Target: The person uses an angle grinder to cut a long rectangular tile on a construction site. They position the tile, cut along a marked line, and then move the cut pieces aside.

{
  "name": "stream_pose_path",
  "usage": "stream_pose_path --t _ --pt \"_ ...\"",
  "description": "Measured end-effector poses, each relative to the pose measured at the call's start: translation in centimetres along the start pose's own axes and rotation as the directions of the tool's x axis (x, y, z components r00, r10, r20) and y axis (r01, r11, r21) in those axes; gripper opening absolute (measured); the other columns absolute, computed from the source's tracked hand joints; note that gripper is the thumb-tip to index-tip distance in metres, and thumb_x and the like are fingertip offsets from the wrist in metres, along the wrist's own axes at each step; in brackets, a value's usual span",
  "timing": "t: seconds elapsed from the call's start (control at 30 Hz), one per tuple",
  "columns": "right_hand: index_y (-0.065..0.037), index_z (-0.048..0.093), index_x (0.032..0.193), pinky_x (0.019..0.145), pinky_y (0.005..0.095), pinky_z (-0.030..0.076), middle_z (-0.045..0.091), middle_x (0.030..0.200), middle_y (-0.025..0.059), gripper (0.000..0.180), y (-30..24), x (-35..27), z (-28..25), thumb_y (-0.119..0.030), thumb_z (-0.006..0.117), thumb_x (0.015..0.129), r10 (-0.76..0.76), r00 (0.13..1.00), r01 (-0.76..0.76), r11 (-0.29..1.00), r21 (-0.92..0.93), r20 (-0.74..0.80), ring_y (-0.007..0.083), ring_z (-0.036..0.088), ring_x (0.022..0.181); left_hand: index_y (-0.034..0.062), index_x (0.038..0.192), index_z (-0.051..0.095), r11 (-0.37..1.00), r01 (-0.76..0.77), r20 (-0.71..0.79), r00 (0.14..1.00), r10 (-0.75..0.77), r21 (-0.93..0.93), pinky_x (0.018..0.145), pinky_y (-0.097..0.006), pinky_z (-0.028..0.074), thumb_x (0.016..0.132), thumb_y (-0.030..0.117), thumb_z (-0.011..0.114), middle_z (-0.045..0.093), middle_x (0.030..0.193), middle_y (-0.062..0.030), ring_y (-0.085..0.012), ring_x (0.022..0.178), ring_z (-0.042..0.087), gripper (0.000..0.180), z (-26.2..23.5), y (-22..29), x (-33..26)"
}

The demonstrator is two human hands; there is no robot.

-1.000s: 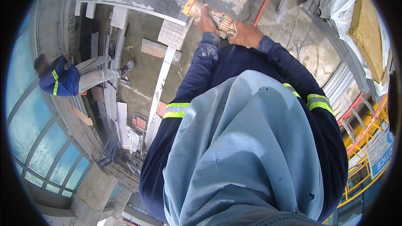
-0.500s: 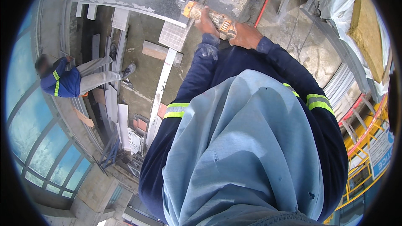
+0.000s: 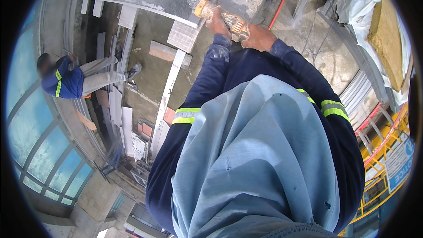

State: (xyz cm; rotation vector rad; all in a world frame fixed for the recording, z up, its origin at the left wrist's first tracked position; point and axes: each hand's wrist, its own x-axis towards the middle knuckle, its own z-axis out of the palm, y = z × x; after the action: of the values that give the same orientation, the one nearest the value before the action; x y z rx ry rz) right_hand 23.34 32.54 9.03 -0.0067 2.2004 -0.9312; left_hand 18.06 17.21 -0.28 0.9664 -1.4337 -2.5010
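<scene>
Both of my hands hold a dusty orange angle grinder. Toward its front, my left hand is wrapped round the body just behind the orange head. My right hand grips the rear end by the vent slots. The grinder's head meets the right-hand end of a dark grey slab whose front edge is pale and dusty. Whether the disc touches the slab I cannot make out. White powder coats the tool and my left cuff.
A person in a blue top is at the left near curved windows. Long pale strips and a gridded tile lie below the slab. A red hose runs at upper right. Wrapped yellow insulation and a yellow railing stand right.
My view has shifted slightly. My hands keep the same hold on the angle grinder, and its head remains at the slab's end.
</scene>
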Motion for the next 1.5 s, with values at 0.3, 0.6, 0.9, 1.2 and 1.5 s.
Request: stream_pose_path --t 0.3,0.6,0.9,1.2,1.5 --pt "0.005 0.059 0.112 0.079 0.0461 0.054 0.070 0.093 0.0250 0.056 0.8 0.4 0.7 -0.032 0.074 0.073 -0.061 0.995 0.056 0.997 -0.060 -0.077 0.0378 0.070 0.083 -0.0063 0.111 0.057 1.000 0.003 0.004 1.000 -0.003 -0.004 0.070 -0.042 0.057 0.083 0.017 0.070 0.062 0.097 -0.0136 -0.0252 0.081 0.066 0.038 0.1 -0.1 0.3" --pt "0.005 0.059 0.112 0.088 0.0488 0.052 0.069 0.104 0.0278 0.055 1.7 0.2 1.0 -0.032 0.073 0.074 -0.094 0.991 0.086 0.992 -0.091 -0.097 0.0429 0.067 0.101 -0.0048 0.113 0.057 1.000 -0.011 -0.002 1.000 0.011 -0.024 0.070 -0.042 0.056 0.083 0.016 0.071 0.062 0.097 -0.0120 -0.0247 0.080 0.065 0.039 0.4 0.0 -1.0" --pt "0.005 0.058 0.112 0.088 0.0485 0.052 0.069 0.103 0.0274 0.053 1.2 -0.4 0.7 -0.030 0.072 0.075 -0.059 0.995 0.051 0.994 -0.095 -0.086 0.0423 0.067 0.101 -0.0053 0.112 0.059 1.000 -0.006 -0.023 1.000 0.005 -0.030 0.070 -0.042 0.056 0.082 0.016 0.072 0.063 0.099 -0.0130 -0.0243 0.080 0.065 0.039 0.4 -0.3 -1.2" --pt "0.005 0.059 0.110 0.086 0.0484 0.052 0.069 0.103 0.0275 0.051 1.0 -0.4 0.3 -0.030 0.072 0.075 -0.081 0.994 0.076 0.994 -0.074 -0.070 0.0424 0.067 0.100 -0.0061 0.113 0.059 1.000 -0.005 -0.035 0.999 0.006 0.023 0.071 -0.042 0.057 0.081 0.022 0.073 0.062 0.100 -0.0144 -0.0260 0.080 0.065 0.045 0.4 -0.1 -1.0" --pt "0.005 0.058 0.109 0.086 0.0488 0.052 0.068 0.104 0.0278 0.051 1.4 -0.1 0.5 -0.030 0.071 0.075 -0.073 0.995 0.066 0.994 -0.091 -0.069 0.0425 0.067 0.101 -0.0083 0.114 0.057 1.000 0.017 -0.027 0.999 -0.016 0.014 0.072 -0.042 0.057 0.081 0.022 0.073 0.061 0.100 -0.0147 -0.0267 0.081 0.066 0.047 0.5 -0.4 -1.0"
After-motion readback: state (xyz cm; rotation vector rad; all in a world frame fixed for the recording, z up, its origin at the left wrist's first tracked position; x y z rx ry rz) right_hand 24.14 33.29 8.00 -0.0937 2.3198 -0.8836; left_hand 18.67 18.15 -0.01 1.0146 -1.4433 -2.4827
